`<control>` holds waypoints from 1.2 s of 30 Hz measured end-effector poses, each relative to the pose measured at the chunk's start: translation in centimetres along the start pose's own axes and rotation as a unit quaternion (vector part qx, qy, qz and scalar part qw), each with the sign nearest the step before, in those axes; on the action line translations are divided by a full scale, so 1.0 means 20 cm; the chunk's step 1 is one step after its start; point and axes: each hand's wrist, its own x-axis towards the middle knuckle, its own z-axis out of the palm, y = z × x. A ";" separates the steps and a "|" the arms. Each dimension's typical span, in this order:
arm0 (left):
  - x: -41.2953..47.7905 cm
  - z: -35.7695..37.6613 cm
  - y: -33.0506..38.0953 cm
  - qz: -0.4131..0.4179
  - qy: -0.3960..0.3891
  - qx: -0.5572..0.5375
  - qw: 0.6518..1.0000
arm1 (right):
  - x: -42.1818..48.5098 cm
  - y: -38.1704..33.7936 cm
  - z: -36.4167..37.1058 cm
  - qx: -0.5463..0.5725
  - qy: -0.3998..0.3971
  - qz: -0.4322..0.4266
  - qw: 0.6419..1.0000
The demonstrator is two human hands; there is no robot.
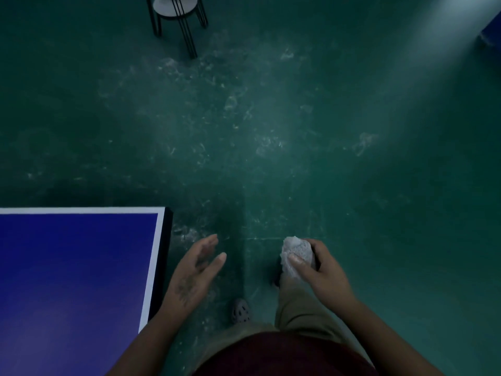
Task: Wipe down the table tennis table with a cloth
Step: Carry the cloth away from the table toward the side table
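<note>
Head view, looking straight down. Corner of the blue white-edged table tennis bench [76, 267] sits lower left; black side rim shows along its right edge.

Left hand [193, 275]: off the bench, just right of the corner, over the floor. Fingers [217, 263] straight and slightly spread, holding nothing, not touching the bench. Dark smudge on the back of the hand.

Right hand [322, 270]: well right of the bench, over the floor. Its fingers [314, 244] are curled round a crumpled white textured cloth [296, 252], thumb pressed across the front. The cloth is bunched into a wad that sticks out past the knuckles on the top-left side. No contact between cloth and bench.

Scuffed dark green floor [298, 131], whitish marks spread across the middle. Below the hands: khaki trouser leg [295, 302], grey perforated clog [240, 311], dark red shirt [284, 354] at the bottom edge.

Top edge: black wire-legged stool with a round pale seat [177, 12], well away from the bench. Top right corner: part of a blue object [492, 31], cut off, can't tell what it is. Lighting is dim.
</note>
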 end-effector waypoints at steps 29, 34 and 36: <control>2.27 -0.12 1.11 -0.007 0.110 -0.012 0.994 | 2.53 -1.14 -0.40 -0.069 -0.077 -0.047 0.994; 2.67 -0.43 1.25 -0.011 0.098 -0.013 0.995 | 2.87 -1.39 -0.25 -0.077 -0.070 -0.036 0.994; 2.83 -0.54 1.30 -0.014 0.096 -0.016 0.995 | 3.01 -1.48 -0.19 -0.082 -0.068 -0.038 0.994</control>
